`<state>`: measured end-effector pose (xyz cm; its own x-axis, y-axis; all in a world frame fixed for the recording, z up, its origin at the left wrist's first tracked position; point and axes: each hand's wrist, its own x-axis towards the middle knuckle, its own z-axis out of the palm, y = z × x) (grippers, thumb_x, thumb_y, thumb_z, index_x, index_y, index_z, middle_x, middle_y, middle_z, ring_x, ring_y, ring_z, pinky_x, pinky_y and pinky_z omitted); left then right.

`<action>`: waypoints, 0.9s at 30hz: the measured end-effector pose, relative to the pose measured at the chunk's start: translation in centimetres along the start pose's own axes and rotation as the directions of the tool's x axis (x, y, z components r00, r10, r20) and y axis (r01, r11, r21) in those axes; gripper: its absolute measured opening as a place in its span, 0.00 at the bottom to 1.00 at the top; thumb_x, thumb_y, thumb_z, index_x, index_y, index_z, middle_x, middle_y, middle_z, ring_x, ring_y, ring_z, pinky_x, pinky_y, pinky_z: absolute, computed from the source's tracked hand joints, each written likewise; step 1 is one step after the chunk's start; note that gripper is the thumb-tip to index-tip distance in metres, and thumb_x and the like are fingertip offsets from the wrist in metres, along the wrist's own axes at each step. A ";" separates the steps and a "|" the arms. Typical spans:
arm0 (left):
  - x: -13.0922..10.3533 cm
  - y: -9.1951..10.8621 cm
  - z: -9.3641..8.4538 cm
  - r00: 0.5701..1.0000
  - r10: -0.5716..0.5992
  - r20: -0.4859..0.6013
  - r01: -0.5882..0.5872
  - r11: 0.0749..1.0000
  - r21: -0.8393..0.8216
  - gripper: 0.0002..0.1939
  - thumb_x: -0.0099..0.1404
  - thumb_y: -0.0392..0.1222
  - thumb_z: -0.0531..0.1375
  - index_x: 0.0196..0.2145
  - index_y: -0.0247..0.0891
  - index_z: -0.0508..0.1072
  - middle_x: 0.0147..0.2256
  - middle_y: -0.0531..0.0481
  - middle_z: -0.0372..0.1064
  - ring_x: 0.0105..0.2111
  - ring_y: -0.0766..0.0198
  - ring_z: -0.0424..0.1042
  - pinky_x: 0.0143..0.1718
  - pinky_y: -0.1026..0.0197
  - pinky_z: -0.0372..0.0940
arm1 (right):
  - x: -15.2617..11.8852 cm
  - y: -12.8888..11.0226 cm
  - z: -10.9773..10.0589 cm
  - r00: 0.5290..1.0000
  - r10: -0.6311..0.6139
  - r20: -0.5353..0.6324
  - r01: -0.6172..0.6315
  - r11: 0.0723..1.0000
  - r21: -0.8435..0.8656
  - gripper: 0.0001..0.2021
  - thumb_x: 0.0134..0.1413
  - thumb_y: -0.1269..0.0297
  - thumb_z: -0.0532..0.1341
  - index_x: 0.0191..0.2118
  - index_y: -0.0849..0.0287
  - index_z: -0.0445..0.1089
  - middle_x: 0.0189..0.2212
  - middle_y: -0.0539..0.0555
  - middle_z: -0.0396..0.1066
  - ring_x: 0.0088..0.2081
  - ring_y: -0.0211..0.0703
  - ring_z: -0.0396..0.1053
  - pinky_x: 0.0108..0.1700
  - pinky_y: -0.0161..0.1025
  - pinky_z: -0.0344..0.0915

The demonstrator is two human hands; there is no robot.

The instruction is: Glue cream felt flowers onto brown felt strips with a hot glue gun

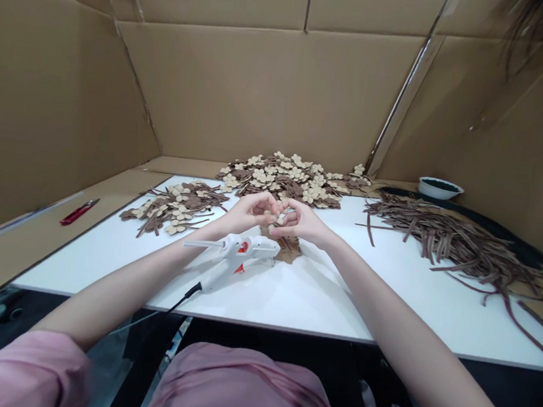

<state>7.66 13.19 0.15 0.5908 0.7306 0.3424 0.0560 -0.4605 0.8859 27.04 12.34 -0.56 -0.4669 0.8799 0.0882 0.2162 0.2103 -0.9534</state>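
Observation:
Over the middle of the white board, my left hand and my right hand meet with curled fingers. A small beige felt-like flower is pinched between them, its lower part partly hidden by the fingers. Just nearer to me stands a white glue gun with a glue stick out of its back end, pointing left, and an orange trigger. Its nozzle end rests by a brownish patch on the board below my hands.
A heap of beige and brown flowers lies at the back. Flowers with brown stems are piled at left, brown strips at right. A white bowl stands behind the strips. A red cutter lies far left. Cardboard walls surround the board.

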 end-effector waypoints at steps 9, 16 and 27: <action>0.0 -1.1 -0.5 1.000 -0.006 0.001 0.006 0.999 0.039 0.15 0.56 0.46 0.67 0.35 0.34 0.69 0.33 0.49 0.69 0.34 0.65 0.70 0.36 0.64 0.63 | -0.1 -0.1 0.0 1.000 0.007 -0.003 -0.007 1.000 -0.023 0.25 0.32 0.63 0.73 0.36 0.56 0.60 0.22 0.44 0.68 0.27 0.41 0.71 0.30 0.36 0.64; 0.0 -0.7 -0.1 0.998 -0.058 0.005 0.058 0.997 -0.051 0.20 0.55 0.51 0.68 0.34 0.35 0.66 0.34 0.49 0.69 0.32 0.66 0.70 0.33 0.66 0.63 | 0.1 0.2 0.0 1.000 0.004 -0.012 -0.004 1.000 -0.028 0.26 0.30 0.62 0.74 0.35 0.56 0.59 0.19 0.42 0.66 0.24 0.39 0.68 0.27 0.33 0.59; 0.1 -1.2 -0.3 0.999 -0.028 0.025 0.029 0.998 -0.049 0.19 0.56 0.50 0.67 0.35 0.35 0.65 0.34 0.49 0.69 0.33 0.66 0.70 0.34 0.65 0.63 | 0.2 0.4 -0.1 1.000 0.004 -0.008 -0.004 1.000 -0.026 0.26 0.31 0.63 0.73 0.35 0.56 0.59 0.20 0.43 0.67 0.25 0.39 0.69 0.29 0.34 0.61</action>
<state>7.40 13.95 -0.80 0.6086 0.7304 0.3101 0.0335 -0.4141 0.9096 27.07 12.62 -0.90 -0.4590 0.8842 0.0872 0.2406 0.2181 -0.9458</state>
